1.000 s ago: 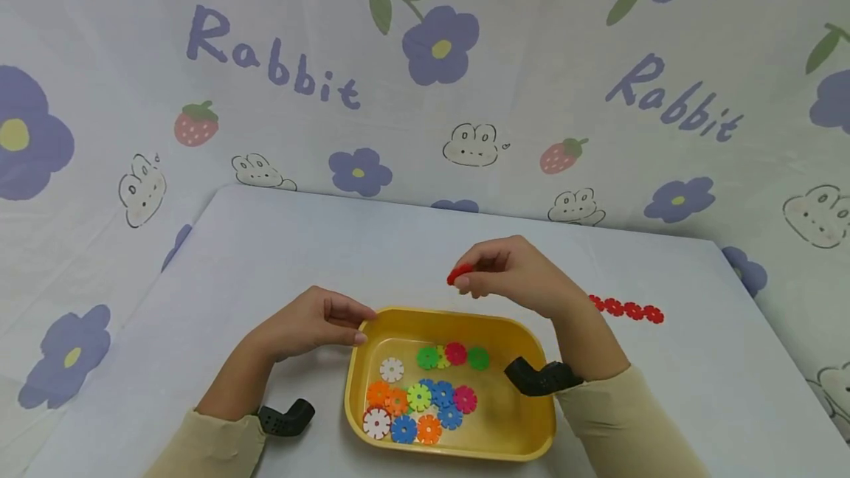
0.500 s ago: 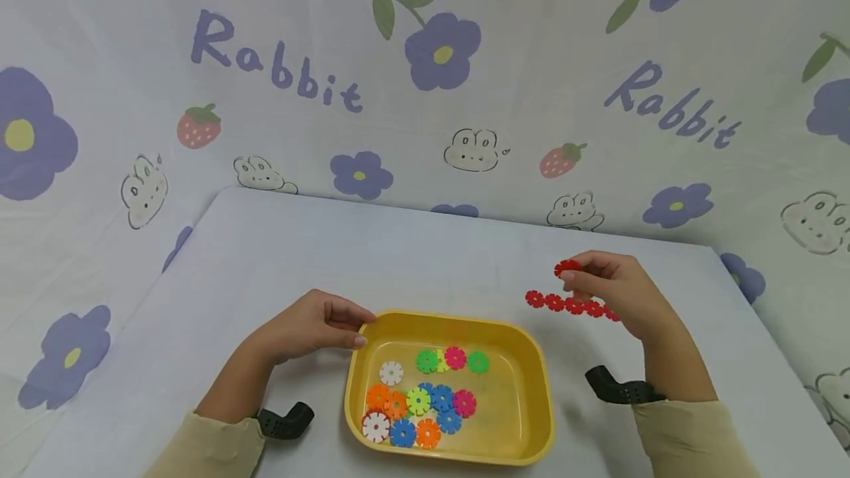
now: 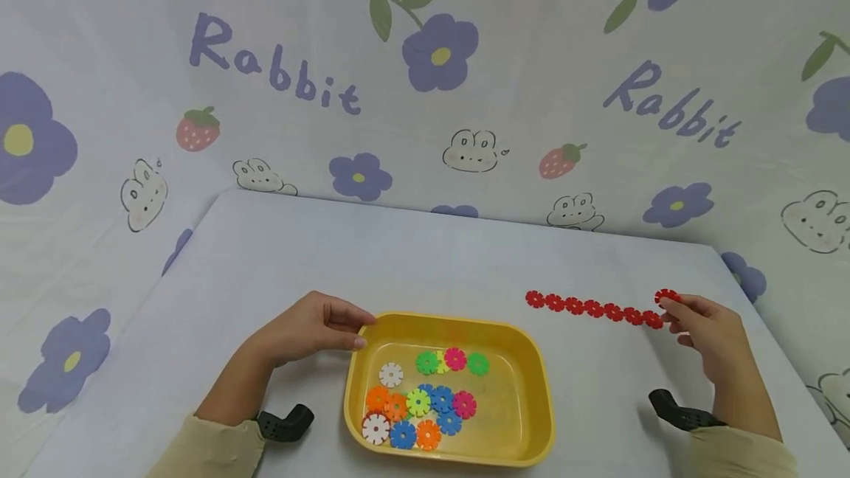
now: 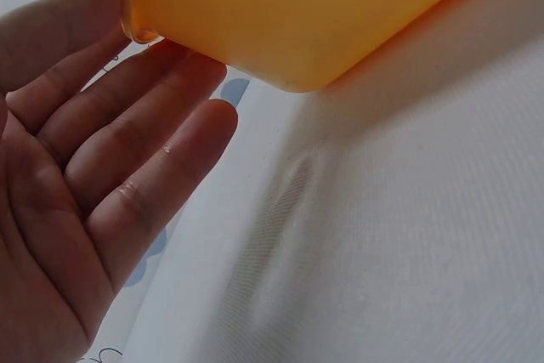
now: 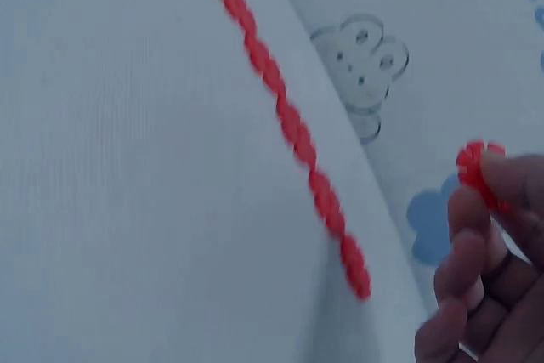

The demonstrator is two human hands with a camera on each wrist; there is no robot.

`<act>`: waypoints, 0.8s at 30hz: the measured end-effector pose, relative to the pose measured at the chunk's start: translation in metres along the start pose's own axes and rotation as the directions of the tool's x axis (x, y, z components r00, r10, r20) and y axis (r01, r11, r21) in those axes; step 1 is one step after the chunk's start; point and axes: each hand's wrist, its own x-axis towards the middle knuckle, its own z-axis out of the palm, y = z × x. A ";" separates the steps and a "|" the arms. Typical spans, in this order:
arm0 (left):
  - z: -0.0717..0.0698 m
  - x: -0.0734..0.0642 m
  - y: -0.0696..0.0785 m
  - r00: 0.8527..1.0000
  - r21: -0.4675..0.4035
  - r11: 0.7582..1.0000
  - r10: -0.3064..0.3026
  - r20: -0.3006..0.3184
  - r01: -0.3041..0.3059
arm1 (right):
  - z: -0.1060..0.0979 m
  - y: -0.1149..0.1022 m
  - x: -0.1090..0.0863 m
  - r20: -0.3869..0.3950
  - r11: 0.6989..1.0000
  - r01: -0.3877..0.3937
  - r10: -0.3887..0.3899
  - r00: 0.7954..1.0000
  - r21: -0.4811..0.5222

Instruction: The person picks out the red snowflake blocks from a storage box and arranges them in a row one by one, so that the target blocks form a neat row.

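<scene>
At the table's right, my right hand [image 3: 713, 334] pinches a red notched plastic disc [image 3: 666, 296] between thumb and fingertips. The disc is held up close to the right end of a row of red notched discs [image 3: 594, 308]. In the right wrist view, the held disc [image 5: 478, 166] is tilted, and the row [image 5: 293, 129] lies on the table to the left of the hand [image 5: 501, 269]. My left hand [image 3: 315, 327] holds the upper left corner of a yellow plastic tray [image 3: 547, 404], thumb at the rim. The left wrist view has fingers [image 4: 161, 159] against the tray's outer side [image 4: 255, 23].
Inside the tray are loose notched discs in several colours, such as white [image 3: 391, 375], orange [image 3: 428, 434], blue [image 3: 403, 434] and green [image 3: 477, 364] ones. The white table [image 3: 332, 249] ends at a cloth backdrop [image 3: 518, 57] printed with flowers and rabbits.
My right hand has carried the red disc from above the tray rightward, past the row, to its right end. The left hand stays at the tray's corner.
</scene>
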 end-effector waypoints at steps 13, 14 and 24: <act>0.000 -0.001 0.002 1.000 -0.016 1.000 -0.002 -0.001 0.002 | -0.011 0.032 0.014 -0.084 0.970 -0.239 0.234 0.968 -0.043; 0.000 -0.001 0.002 1.000 -0.015 1.000 -0.004 -0.003 0.004 | -0.011 0.032 0.015 -0.085 0.971 -0.234 0.229 0.970 -0.056; 0.000 0.000 0.001 1.000 -0.002 1.000 0.001 -0.004 -0.001 | -0.009 0.033 0.015 -0.098 0.971 -0.214 0.204 0.974 -0.109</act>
